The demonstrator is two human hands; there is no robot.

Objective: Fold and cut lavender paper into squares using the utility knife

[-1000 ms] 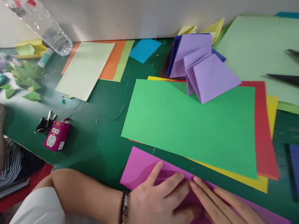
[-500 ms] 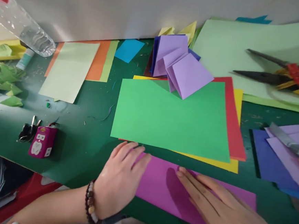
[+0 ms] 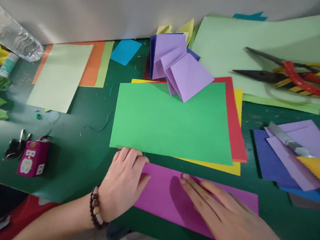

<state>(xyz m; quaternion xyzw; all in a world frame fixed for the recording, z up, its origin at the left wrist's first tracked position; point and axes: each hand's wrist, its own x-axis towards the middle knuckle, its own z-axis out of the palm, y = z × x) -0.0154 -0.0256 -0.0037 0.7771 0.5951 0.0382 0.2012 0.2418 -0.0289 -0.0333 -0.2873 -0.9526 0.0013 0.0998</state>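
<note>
left hand [image 3: 121, 185]: our grip released, resting at the edge of the magenta paper sheet [image 3: 167, 198], 6 o'clock
right hand [image 3: 225, 217]: our grip released, flat on that sheet
done: lilac folded paper [image 3: 187, 76], 12 o'clock, on the green paper sheet [image 3: 162, 124]
left: magenta sheet lying open

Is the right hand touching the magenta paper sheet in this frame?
Touching: the head view shows the right hand lying flat across the magenta paper sheet.

Passage: green cutting mat [image 3: 70, 164] at 9 o'clock from left hand [image 3: 123, 185]
Obstacle: pink box [image 3: 33, 158] farther along that line
Obstacle: utility knife [image 3: 285, 143] at 2 o'clock from right hand [image 3: 224, 214]
</note>
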